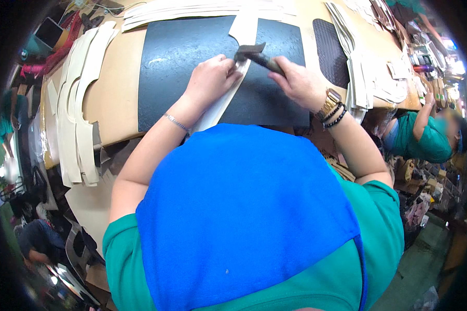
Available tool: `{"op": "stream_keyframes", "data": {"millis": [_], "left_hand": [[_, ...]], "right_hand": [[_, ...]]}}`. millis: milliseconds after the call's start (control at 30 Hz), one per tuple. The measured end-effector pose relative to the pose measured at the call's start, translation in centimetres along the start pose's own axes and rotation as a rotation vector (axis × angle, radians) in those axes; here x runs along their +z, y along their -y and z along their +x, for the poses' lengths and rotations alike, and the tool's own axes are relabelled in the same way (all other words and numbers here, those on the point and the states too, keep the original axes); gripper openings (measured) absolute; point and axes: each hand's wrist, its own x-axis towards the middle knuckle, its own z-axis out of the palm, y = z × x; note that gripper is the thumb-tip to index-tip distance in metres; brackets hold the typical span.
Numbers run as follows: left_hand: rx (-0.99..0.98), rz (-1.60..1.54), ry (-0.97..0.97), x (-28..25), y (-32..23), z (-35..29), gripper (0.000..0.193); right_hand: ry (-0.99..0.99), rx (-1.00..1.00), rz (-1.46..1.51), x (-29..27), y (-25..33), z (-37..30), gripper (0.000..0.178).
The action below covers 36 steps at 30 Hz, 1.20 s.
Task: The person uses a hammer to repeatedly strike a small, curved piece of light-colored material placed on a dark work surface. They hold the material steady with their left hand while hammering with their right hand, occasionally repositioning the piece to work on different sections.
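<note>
Two bare hands work close together near the top middle of the frame. The right hand is wrapped around the handle of a hammer, with the thumb along its side. The left hand is curled up, and its fingers rest on a long pale strip. I cannot tell if they pinch the strip or just press on it.

The strip lies on the big black mat, in the upper middle of the frame. It slants from the top edge down toward the blue apron, where its low end goes out of sight. The hammer head is over the strip, right beside the left fingers. I cannot see if it touches.

To do this well, I think small, soft taps are best. The flat of the hammer should meet the strip squarely, because a tipped edge could leave a dent. The left fingers should press the strip flat and sit a bit farther back, or they could get bumped. Each tap should land next to the last one, so no spot gets missed.
</note>
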Motion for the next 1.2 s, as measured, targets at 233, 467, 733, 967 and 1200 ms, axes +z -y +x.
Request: {"op": "stream_keyframes", "data": {"millis": [233, 467, 733, 967, 1200], "left_hand": [[-0.056, 0.038, -0.005, 0.5, -0.9, 2.2, 0.026], [-0.173, -0.098, 0.098, -0.6, -0.3, 1.8, 0.024], [-0.143, -0.057, 0.052, -0.6, -1.0, 2.0, 0.027], [-0.208, -0.177, 0.218, -1.8, 0.1, 2.5, 0.022], [0.163, 0.123, 0.078, -0.9, 0.0, 1.7, 0.012]], "right_hand": [[-0.014, 0.132, 0.052, 1.6, -3.2, 0.0, 0.033], [-0.015, 0.098, 0.12, 1.0, -2.0, -1.8, 0.031], [-0.032, 0.19, 0.155, 1.9, -3.1, -1.8, 0.03], [-0.063, 0.139, 0.177, 0.5, -2.2, -1.1, 0.032], [0.005, 0.112, 0.043, -0.3, -0.3, 0.0, 0.031]]}}
